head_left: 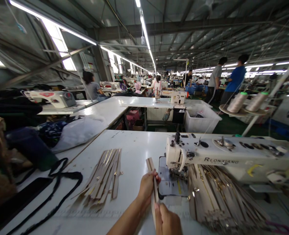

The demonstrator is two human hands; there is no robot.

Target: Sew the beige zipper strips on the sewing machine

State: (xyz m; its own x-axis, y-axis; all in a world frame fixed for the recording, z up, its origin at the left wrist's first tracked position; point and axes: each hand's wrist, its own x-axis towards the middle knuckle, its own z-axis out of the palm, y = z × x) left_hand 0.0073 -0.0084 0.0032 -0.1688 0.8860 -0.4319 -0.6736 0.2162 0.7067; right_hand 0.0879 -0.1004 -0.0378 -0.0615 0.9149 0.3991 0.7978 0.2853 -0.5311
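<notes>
My left hand (148,186) is closed on the upper part of a beige zipper strip (149,163), just left of the sewing machine's needle area. Lower down, my right hand (167,220) pinches the same strip between thumb and fingers. The strip runs lengthwise away from me, above the white table (132,147). To the left lies a fanned pile of beige zippers (105,176) with gold-coloured teeth and pulls. A larger heap of similar zippers (215,195) lies under the arm of the white sewing machine (222,153).
Black straps (58,182) and a white cloth bundle (82,130) lie on the left. Two thread cones (237,101) stand on a holder at right. Beyond the table are a white bin (200,119), another sewing machine (176,96) and several people.
</notes>
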